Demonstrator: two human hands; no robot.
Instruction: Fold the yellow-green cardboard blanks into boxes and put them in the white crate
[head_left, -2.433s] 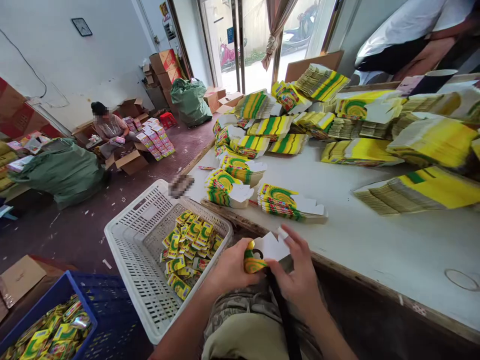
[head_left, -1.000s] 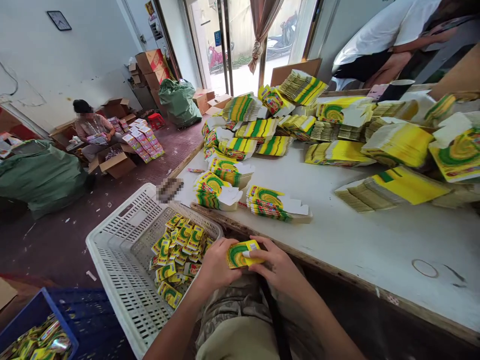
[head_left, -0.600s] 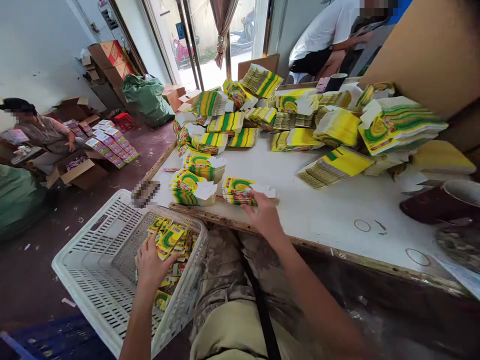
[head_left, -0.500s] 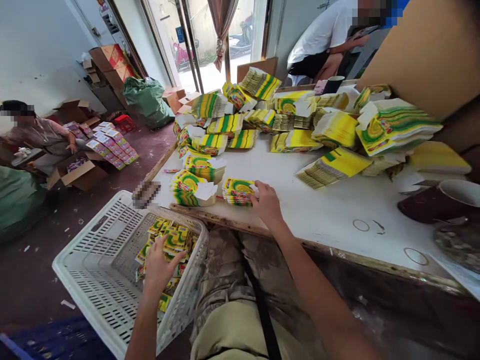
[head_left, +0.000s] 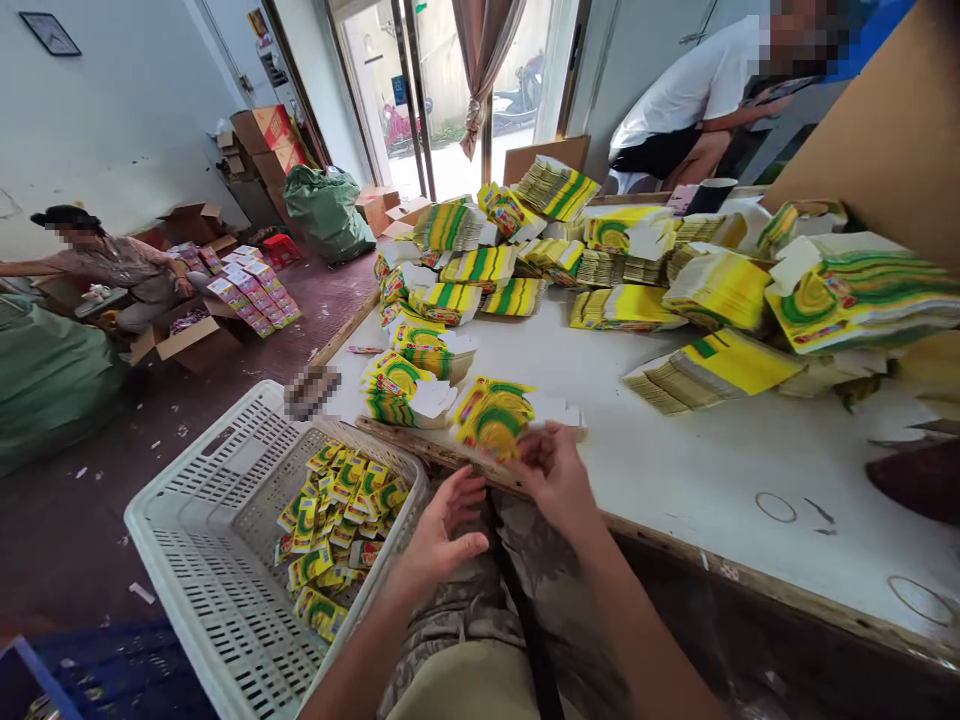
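My right hand (head_left: pixel 559 475) pinches a flat yellow-and-green printed carton (head_left: pixel 491 425) at its lower right corner, over the table's front edge. Behind that carton, partly hidden, lies a low stack it overlaps. My left hand (head_left: pixel 442 530) is empty, fingers apart, between the table edge and the crate, a short way below the carton. To the left of the carton stands a stack of flat cartons (head_left: pixel 401 385) with white flaps. Small yellow-and-green boxes (head_left: pixel 330 530) lie heaped in the white plastic crate (head_left: pixel 176 500) beside my left forearm.
Many bundles of flat cartons (head_left: pixel 716 290) cover the back of the white table (head_left: pixel 675 460). A dark cup (head_left: pixel 919 470) stands at the right edge. Two people sit nearby, one at far left, one behind the table. Green sacks (head_left: pixel 322 210) and cardboard boxes (head_left: pixel 199 340) are on the floor.
My left hand has moved from over the crate rightwards to the table edge. My right hand has lifted a carton from the small stack towards me. The view has shifted left.
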